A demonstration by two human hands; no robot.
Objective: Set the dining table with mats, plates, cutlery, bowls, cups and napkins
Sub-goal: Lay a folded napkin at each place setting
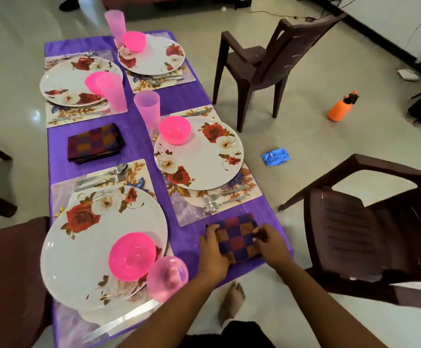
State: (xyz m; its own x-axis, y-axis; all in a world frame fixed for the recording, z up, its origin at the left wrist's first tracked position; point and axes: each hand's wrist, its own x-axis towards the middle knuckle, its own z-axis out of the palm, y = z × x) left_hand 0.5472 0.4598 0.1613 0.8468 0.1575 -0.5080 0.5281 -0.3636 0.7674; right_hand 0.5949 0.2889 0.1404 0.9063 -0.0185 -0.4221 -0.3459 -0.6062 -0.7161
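A folded checked napkin (pixel 237 238) lies on the purple tablecloth (pixel 184 99) at the near right corner of the table. Both hands are on it. The left hand (pixel 210 252) has its fingers curled over the napkin's left edge. The right hand (pixel 269 243) pinches the right edge with bent fingers and thumb.

Just past the napkin is a flowery mat (pixel 191 209) with a fork and spoon (pixel 219 199) on it, and a rose plate (pixel 199 154) with a pink bowl (pixel 175 130) on its far side. A tall pink cup (pixel 147 106) stands by the mat's far left corner.

At the near left edge is a bigger-looking rose plate (pixel 84 237) with a second pink bowl (pixel 132 257) on it. A second pink cup (pixel 167 278) stands right beside it. More cutlery (pixel 104 175) lies on the mat beyond that plate.

A second folded napkin (pixel 95 143) sits by the left edge, in the middle. Two more set places are at the far end.

On the floor to the right are brown plastic chairs (pixel 259 61), a blue wrapper (pixel 276 156) and an orange spray bottle (pixel 342 106). A bare foot (pixel 232 301) shows under the table's near edge.
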